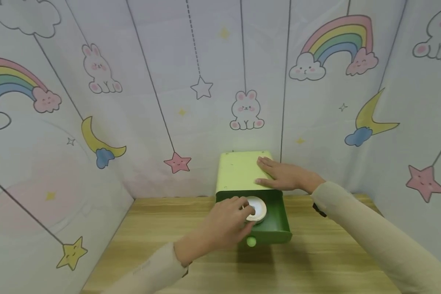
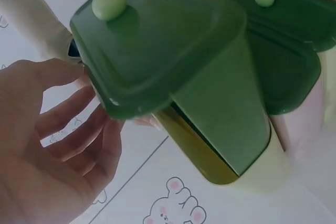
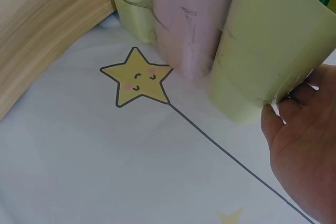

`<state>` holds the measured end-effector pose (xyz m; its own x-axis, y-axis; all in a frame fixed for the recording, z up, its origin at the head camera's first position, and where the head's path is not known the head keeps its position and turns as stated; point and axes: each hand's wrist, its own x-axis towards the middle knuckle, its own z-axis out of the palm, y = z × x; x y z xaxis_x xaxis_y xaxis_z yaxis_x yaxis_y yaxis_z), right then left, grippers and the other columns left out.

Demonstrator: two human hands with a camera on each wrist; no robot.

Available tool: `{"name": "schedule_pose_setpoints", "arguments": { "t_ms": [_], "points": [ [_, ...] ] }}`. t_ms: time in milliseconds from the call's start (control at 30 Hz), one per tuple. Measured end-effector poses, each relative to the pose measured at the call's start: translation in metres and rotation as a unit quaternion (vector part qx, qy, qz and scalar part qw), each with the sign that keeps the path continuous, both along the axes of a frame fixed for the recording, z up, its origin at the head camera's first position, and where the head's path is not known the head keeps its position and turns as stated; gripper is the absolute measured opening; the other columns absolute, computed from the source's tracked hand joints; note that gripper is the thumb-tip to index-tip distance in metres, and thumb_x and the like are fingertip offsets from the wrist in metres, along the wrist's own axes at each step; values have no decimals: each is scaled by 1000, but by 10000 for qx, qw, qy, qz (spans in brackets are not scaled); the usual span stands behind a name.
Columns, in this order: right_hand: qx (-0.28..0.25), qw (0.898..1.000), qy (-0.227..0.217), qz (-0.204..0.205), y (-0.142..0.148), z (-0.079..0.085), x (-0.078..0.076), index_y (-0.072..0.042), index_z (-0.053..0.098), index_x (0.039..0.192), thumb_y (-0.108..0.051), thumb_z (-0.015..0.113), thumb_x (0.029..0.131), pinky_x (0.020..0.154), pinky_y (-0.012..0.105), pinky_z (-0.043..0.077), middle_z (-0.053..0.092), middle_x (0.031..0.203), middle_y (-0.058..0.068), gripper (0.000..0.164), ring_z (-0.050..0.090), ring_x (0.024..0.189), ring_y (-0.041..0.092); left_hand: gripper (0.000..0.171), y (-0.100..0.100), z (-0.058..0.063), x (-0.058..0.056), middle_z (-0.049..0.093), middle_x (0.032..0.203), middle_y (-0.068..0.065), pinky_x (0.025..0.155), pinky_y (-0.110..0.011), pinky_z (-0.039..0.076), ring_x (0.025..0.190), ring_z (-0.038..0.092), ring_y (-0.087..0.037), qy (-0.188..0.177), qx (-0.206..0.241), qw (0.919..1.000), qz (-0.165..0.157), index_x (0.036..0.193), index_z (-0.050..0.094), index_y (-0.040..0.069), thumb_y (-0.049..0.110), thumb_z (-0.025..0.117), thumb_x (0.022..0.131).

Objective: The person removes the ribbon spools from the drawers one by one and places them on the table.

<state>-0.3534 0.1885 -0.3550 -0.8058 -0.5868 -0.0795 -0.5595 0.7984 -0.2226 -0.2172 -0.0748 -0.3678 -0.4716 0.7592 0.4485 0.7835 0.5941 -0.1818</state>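
Note:
A light-green-topped drawer cabinet [image 1: 240, 171] stands against the back wall. Its dark green drawer [image 1: 278, 214], with a round light green knob [image 1: 251, 241], is pulled out. Within the drawer is a round white roll with a pale tan rim [image 1: 259, 209], resembling a roll of tape. My left hand [image 1: 226, 222] reaches over the drawer's left side and pinches this roll, its fingers at the centre. In the left wrist view the drawer front [image 2: 163, 40] hides the roll and some fingertips. My right hand [image 1: 284, 175] rests with outstretched fingers on the cabinet's top, near its right edge.
A second green drawer front [image 2: 289, 51] with a pink body [image 2: 302, 129] sits below the pulled-out one in the stack. The wood-grain table [image 1: 161, 228] lies underneath. White cloth walls [image 1: 150, 81] printed with rabbits, stars and rainbows enclose the back and sides.

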Motion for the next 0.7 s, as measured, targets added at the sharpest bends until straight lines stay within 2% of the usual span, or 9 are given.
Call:
{"name": "schedule_pose_setpoints", "arguments": {
  "t_ms": [67,167,400,567,700],
  "points": [
    [17,10000,-5,6,-1,0,-1,-11,8,169,-72,38,104,132,56,23,3,178,10,94,7,166,31,20,0,3,-5,69,102,3,70,-25,55,84,64,-12,-216,-217,9994,130,108,75,19,35,75,96],
    [59,10000,-4,6,-2,1,-1,-10,8,169,-72,37,104,132,56,23,2,178,11,94,6,166,32,24,0,8,-13,69,102,2,71,-25,54,84,63,-12,-535,-449,9974,164,113,75,18,36,74,98],
    [-11,10000,88,24,-2,4,1,-7,10,168,-68,39,105,131,58,24,5,178,14,93,8,166,35,32,5,18,-29,68,110,1,78,-26,57,93,65,-12,-989,-1011,9899,-71,124,72,16,37,72,99],
    [37,10000,29,-11,-1,3,1,-8,9,169,-70,38,105,131,57,23,4,178,12,93,7,166,33,37,9,16,-40,67,121,-1,87,-26,58,105,67,-15,-1235,-1629,9787,-191,131,68,16,36,71,100],
    [22,10000,2,-12,-1,3,2,-8,10,168,-70,39,105,132,57,22,4,178,12,93,7,166,34,45,14,13,-48,65,135,-3,96,-28,58,116,67,-16,-1478,-2073,9670,-117,141,61,16,35,69,101]
  ]
}}
